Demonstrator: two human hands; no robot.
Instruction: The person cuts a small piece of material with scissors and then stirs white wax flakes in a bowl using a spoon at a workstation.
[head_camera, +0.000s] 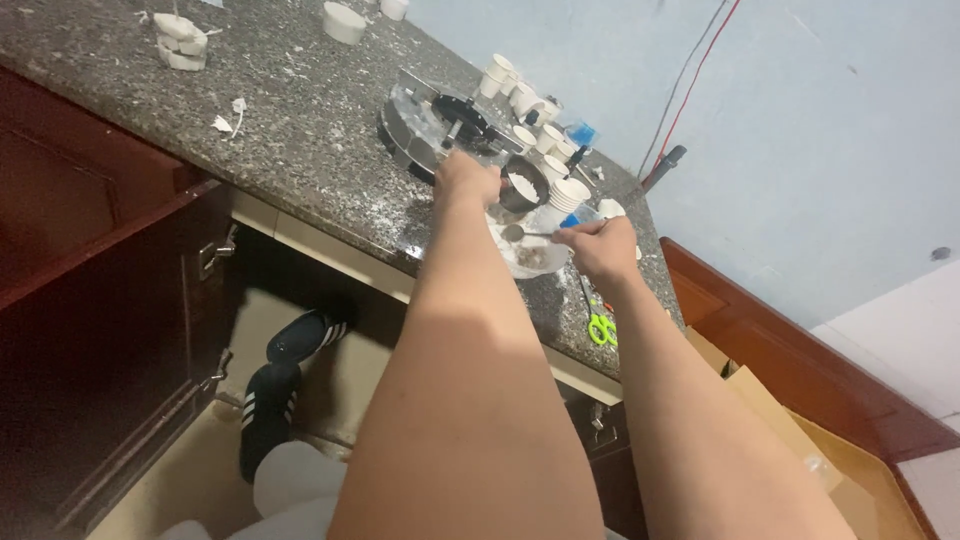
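My right hand (603, 246) pinches the handle of a metal spoon (520, 233), whose bowl hangs over a white bowl (530, 262) with grey-white powder in it. My left hand (465, 180) reaches over the counter with its fingers curled at the edge of a small dark round pot (524, 189); the fingertips are hidden, so whether it grips the pot is unclear. Both forearms stretch out from the bottom of the view.
A grey speckled counter (300, 140) carries a round metal stand (425, 125), several small white cups (535, 115), white wax pieces (180, 42) and green-handled scissors (601, 328). Below are open dark wooden cabinet doors (110, 330), a foot in a black striped sock (270, 410) and a cardboard box (790, 440).
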